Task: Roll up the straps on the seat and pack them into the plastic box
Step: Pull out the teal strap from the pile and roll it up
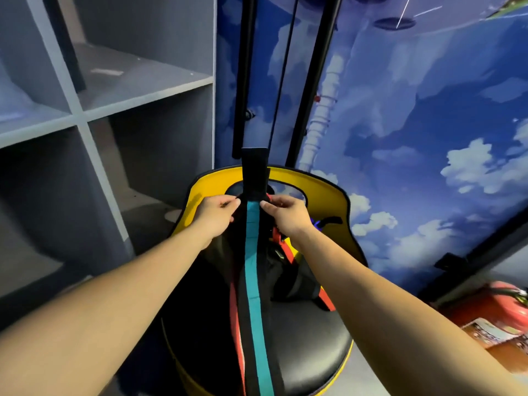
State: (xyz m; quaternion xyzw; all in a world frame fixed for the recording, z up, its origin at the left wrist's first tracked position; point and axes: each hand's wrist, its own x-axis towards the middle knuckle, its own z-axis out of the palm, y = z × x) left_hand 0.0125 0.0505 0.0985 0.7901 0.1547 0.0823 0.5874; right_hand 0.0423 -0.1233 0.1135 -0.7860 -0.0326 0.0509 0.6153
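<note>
Pinching black-and-teal strap at its edges with left hand and right hand, fingers curled | strap running taut down over black-and-yellow seat | red strap lying beside it on seat

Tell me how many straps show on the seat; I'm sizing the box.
2 clearly: the teal-striped strap down the middle, pinched by both hands, and a red strap bunched on the right. More may hide beneath.
</note>
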